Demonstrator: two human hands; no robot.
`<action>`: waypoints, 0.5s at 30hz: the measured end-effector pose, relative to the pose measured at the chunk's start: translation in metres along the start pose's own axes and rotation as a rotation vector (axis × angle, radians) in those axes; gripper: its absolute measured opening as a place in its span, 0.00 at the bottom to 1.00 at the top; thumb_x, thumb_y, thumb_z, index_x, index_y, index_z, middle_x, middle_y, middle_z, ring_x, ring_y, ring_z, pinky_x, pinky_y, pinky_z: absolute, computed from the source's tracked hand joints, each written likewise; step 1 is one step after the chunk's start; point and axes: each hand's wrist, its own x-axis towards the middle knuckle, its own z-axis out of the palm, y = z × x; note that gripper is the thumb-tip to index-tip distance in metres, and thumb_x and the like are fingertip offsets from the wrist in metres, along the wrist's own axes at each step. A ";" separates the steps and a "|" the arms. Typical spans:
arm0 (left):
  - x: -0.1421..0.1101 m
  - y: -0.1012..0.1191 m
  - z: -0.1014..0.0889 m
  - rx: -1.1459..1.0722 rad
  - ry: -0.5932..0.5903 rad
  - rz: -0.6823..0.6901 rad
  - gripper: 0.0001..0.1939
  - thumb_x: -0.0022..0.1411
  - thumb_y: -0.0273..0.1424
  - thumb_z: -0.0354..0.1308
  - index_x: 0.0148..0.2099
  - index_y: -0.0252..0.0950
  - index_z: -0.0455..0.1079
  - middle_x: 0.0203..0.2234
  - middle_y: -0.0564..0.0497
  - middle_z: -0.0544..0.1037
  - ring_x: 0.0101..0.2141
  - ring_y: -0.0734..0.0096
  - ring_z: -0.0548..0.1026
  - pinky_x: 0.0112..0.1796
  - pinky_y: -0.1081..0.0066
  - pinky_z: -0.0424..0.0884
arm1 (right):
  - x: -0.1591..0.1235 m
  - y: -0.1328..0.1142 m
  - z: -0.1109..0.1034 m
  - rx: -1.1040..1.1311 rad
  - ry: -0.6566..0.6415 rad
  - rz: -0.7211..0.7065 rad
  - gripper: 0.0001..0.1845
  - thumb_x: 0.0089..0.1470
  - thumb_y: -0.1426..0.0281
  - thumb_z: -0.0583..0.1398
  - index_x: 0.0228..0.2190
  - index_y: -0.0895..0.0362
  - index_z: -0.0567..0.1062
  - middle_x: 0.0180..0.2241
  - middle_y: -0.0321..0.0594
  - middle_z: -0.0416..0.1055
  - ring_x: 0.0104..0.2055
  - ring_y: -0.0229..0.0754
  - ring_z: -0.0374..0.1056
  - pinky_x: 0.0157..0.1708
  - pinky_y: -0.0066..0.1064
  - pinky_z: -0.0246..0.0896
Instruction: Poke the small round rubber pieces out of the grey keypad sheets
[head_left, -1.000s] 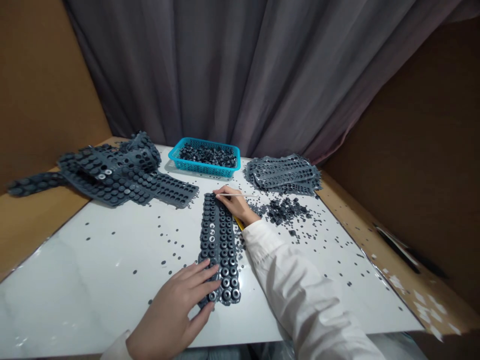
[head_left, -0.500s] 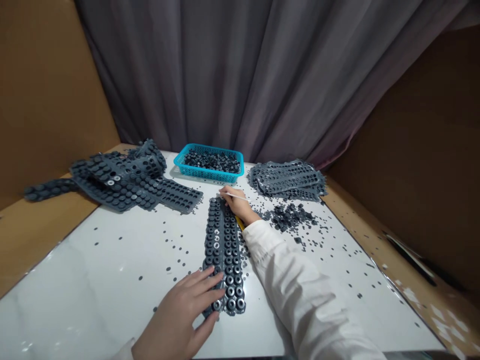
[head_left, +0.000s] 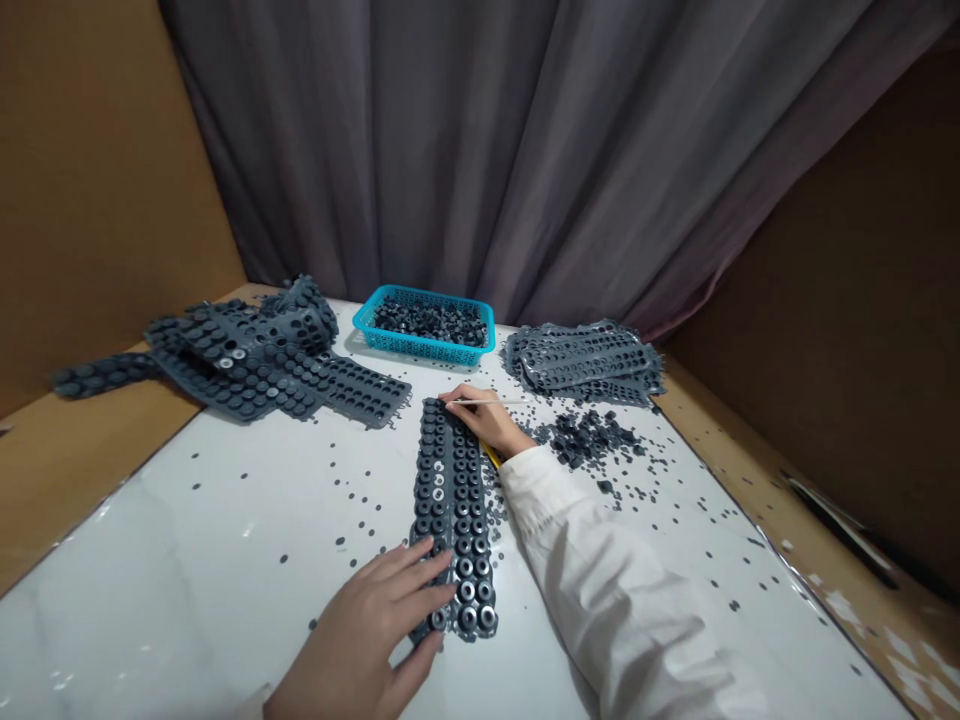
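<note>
A long dark grey rubber strip [head_left: 451,500] studded with round buttons lies lengthwise on the white table [head_left: 187,540]. My left hand [head_left: 367,630] lies flat with fingers spread on the strip's near end. At the far end my right hand [head_left: 484,420], in a white sleeve, pinches a thin stick [head_left: 491,402] whose tip rests on the strip's top row. A yellow object [head_left: 492,457] shows under my right wrist.
A blue basket [head_left: 424,324] of small dark pieces stands at the back. Piled button strips [head_left: 247,350] lie back left, emptied strips [head_left: 585,358] back right, a loose heap of pieces [head_left: 589,440] beside my right hand. Small bits dot the table. Dark tools [head_left: 847,530] lie on the right ledge.
The view has shifted slightly, so everything sits a little to the right. My right hand has moved slightly along the strip's far end; my left hand stays pressed on the near end.
</note>
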 end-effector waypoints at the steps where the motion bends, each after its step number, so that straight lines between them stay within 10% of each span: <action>1: 0.000 0.000 0.000 -0.002 0.001 -0.002 0.19 0.59 0.30 0.56 0.53 0.46 0.70 0.54 0.56 0.72 0.53 0.60 0.71 0.49 0.60 0.75 | 0.000 0.000 0.000 -0.006 -0.003 -0.006 0.10 0.55 0.62 0.59 0.32 0.56 0.75 0.39 0.44 0.77 0.44 0.46 0.73 0.47 0.40 0.65; 15: -0.001 0.001 0.001 -0.043 0.015 -0.027 0.19 0.60 0.30 0.55 0.53 0.46 0.69 0.54 0.55 0.72 0.53 0.60 0.71 0.50 0.59 0.73 | 0.006 0.007 0.003 -0.126 0.087 0.011 0.09 0.57 0.64 0.57 0.33 0.54 0.75 0.29 0.35 0.74 0.28 0.38 0.68 0.35 0.30 0.62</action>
